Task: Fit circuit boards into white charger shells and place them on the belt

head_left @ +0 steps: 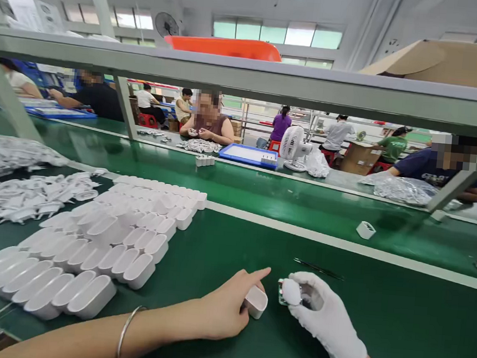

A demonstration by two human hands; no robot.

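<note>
My bare left hand (227,306) grips a white oval plastic shell (256,301) on the green table, its index finger stretched out above it. My right hand (326,323), in a white glove, pinches a small part with a green edge (283,292) just to the right of the shell. The two hands are almost touching. A metal bangle (127,331) is on my left wrist.
Rows of white shells (103,245) lie to the left, with heaps of white parts (23,196) beyond. A single shell (365,229) sits on the green conveyor (287,197), thin black tweezers (318,269) lie near my right hand. Several people work across the belt, behind a grey frame (247,79).
</note>
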